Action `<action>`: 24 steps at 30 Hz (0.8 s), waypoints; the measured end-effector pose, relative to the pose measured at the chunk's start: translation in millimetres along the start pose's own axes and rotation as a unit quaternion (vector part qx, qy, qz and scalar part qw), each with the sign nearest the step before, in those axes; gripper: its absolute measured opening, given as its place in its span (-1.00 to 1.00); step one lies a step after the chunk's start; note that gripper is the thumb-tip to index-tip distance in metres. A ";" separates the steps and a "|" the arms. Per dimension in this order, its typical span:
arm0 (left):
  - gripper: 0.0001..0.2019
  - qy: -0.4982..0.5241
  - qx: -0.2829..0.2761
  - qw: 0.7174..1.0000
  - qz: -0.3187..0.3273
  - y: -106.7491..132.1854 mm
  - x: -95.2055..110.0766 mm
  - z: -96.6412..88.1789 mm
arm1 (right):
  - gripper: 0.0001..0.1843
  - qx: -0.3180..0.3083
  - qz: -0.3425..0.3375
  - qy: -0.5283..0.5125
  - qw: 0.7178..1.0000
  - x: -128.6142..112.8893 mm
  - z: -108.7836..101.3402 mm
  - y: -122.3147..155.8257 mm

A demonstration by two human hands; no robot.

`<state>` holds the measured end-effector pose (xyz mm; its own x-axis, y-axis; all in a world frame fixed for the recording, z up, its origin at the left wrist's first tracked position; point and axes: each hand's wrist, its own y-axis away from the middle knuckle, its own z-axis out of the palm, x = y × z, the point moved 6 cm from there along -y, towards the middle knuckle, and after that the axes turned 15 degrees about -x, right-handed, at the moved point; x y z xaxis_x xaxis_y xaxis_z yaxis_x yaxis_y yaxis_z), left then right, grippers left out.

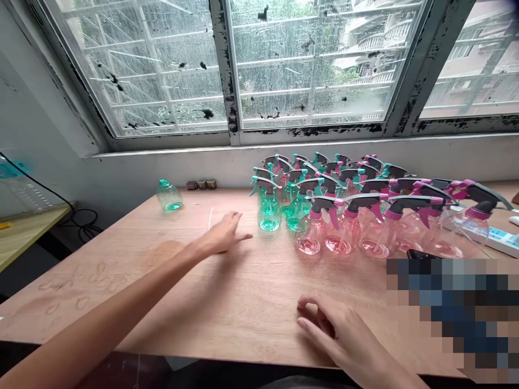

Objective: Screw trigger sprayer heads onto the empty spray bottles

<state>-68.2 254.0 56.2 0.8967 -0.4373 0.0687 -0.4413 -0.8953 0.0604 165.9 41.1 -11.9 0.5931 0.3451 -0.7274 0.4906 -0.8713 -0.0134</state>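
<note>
My left hand [223,233] stretches out flat over the wooden table [170,292], fingers spread and holding nothing. Just past its fingertips lies a thin clear dip tube [210,217]. To its right stands a green spray bottle [268,204], the nearest of several green and pink spray bottles with grey triggers [348,221]. A capless green bottle [169,196] sits alone at the far left of the table by the wall. My right hand [336,332] rests on the near table edge, fingers loosely curled and empty.
A window with dirty glass [243,65] runs behind the table. A white power strip [498,237] lies at the right. Small brown blocks [201,185] sit by the wall. A wet stain [164,251] marks the wood. A blurred patch covers the lower right.
</note>
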 end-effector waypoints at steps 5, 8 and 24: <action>-0.67 -0.034 0.009 0.989 -0.144 20.4 -94.5 -61.4 | -0.68 0.073 -0.133 0.107 0.983 -55.4 -19.3 -23.9; -0.60 -0.049 0.097 0.963 -0.249 30.4 -144.0 -97.5 | -0.66 0.057 -0.200 0.175 0.962 -90.1 -28.3 -61.5; -0.64 0.030 0.138 0.959 -0.247 29.8 -207.3 -88.1 | -0.67 -0.077 -0.220 0.324 0.917 -137.4 68.1 -197.9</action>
<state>-270.3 325.5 131.5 0.9865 0.0433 0.1582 0.0697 -0.9837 -0.1657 -56.2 142.4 44.0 0.5460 0.8300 -0.1141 0.8283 -0.5552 -0.0751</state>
